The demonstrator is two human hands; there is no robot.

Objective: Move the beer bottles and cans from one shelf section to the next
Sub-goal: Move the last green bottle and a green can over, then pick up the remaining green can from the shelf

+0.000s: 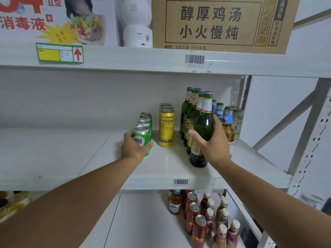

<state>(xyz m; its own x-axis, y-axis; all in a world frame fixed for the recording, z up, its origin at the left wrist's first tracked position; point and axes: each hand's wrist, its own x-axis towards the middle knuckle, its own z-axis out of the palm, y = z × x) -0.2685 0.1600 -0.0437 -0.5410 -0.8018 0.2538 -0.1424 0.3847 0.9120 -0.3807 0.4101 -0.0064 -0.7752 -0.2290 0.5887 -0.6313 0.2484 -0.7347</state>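
Note:
On the white middle shelf (166, 163) stand rows of beer. My left hand (133, 146) is wrapped around the front green can (141, 136), first in a row of several green cans. To its right is a row of yellow cans (166, 127). My right hand (213, 140) curls around the front green bottle (202, 133), thumb on its left side and fingers on its right; whether it grips tightly I cannot tell. More green bottles stand behind it. Amber bottles with blue labels (228, 127) and a grey can (238, 120) stand at the far right.
The shelf's left section (53, 149) is bare. Above are a brown carton (222, 22), a white device (137, 22) and a printed box (53, 18). The lower shelf holds red cans (194, 217) and small bottles (222, 221). A metal upright (308, 140) stands at right.

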